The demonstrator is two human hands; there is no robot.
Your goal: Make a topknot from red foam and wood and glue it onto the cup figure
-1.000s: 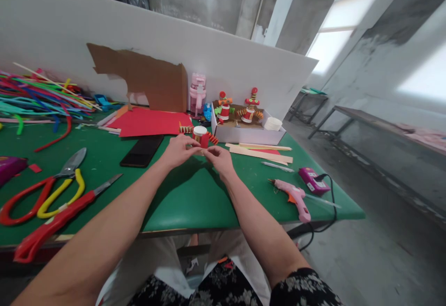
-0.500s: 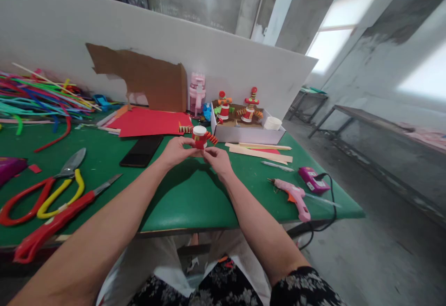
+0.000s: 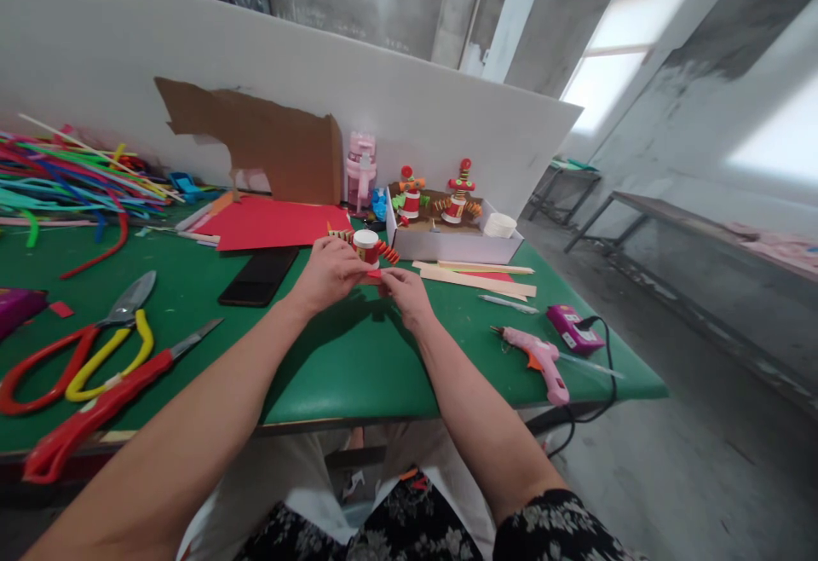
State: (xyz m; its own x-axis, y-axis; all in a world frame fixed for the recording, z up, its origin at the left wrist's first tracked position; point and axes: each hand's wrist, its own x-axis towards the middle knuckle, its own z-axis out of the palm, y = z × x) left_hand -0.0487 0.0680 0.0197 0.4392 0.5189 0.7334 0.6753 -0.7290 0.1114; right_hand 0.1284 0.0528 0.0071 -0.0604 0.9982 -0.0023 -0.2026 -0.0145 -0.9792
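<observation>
Between both hands is a small red paper piece (image 3: 374, 273), pinched low over the green table. My left hand (image 3: 327, 273) is closed on its left side, fingertips together. At the right end, my right hand (image 3: 405, 290) grips it between thumb and fingers. Just behind stands a small red-and-white paper-cup figure (image 3: 366, 242) with folded paper arms, its lower part partly covered by the fingers. Its left arm sits close to my left knuckles.
Two finished-looking paper figures stand in a white box (image 3: 457, 247) behind. Paper strips (image 3: 479, 280), a pen (image 3: 509, 304) and a pink glue gun (image 3: 543, 361) lie right. Left are a phone (image 3: 259, 278), red paper (image 3: 274, 224), scissors (image 3: 131, 301) and a red-handled knife (image 3: 121, 399).
Both hands have let go of the cup figure, which stands behind them. They have come slightly nearer and hold a small red paper piece in front of it.
</observation>
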